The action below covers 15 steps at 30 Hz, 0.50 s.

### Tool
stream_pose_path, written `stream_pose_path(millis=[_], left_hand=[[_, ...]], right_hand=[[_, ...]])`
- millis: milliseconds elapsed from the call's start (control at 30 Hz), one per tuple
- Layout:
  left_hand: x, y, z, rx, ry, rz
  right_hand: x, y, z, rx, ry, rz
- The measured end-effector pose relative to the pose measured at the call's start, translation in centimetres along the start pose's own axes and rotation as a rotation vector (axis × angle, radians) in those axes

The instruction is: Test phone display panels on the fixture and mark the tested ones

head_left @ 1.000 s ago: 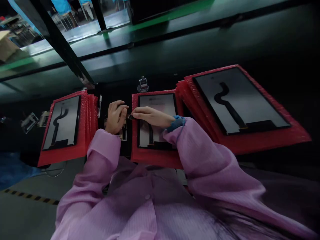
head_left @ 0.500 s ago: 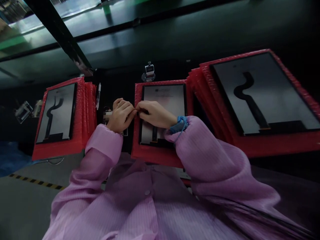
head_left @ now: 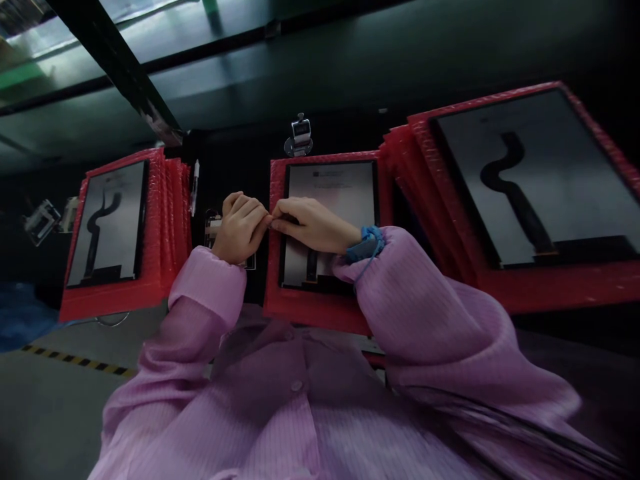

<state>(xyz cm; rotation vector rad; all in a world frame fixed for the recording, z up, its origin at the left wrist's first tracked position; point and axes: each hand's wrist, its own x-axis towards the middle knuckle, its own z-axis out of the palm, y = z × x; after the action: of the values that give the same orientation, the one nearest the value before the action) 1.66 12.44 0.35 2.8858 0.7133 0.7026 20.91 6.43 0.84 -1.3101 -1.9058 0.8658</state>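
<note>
Head view: a left stack of panels lies left of the middle display panel, at whose left edge the left hand, fingers curled shut, meets the right hand and its pinched fingertips, with a right stack beyond it.

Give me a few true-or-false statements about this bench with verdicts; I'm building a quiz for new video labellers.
1. The left hand and right hand meet fingertip to fingertip at the middle panel's left edge. True.
2. A blue band sits on the left wrist. False: it is on the right wrist.
3. The middle panel lies on red bubble wrap. True.
4. A hand rests on the right-hand panel. False: no hand touches it.
</note>
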Motion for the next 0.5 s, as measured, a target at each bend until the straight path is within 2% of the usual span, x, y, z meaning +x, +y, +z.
stream_pose_path(millis=[133,200,300,400,433,500], left_hand=[[0.0,-0.1,0.3,0.026,0.047,-0.005],[0.0,-0.3,0.2,0.035,0.145,-0.068],[0.0,-0.9,-0.3,0.007,0.441,-0.232],[0.3,-0.9,-1.3,0.001,0.791,-0.34],[0.4,-0.5,-1.7,0.018,0.877,-0.345],[0.5,1.3,-2.6,0.032,0.943,-0.31]], right_hand=[[-0.1,-0.2,-0.3,0.065,0.009,0.037],[-0.3,-0.2,-0.5,0.109,0.015,0.07],[-0.4,-0.3,-0.8,0.226,0.053,0.098],[-0.2,-0.2,-0.9,0.325,0.169,0.1],[-0.1,-0.2,-1.0,0.307,0.239,0.112],[-0.1,0.0,-1.5,0.184,0.404,0.153]])
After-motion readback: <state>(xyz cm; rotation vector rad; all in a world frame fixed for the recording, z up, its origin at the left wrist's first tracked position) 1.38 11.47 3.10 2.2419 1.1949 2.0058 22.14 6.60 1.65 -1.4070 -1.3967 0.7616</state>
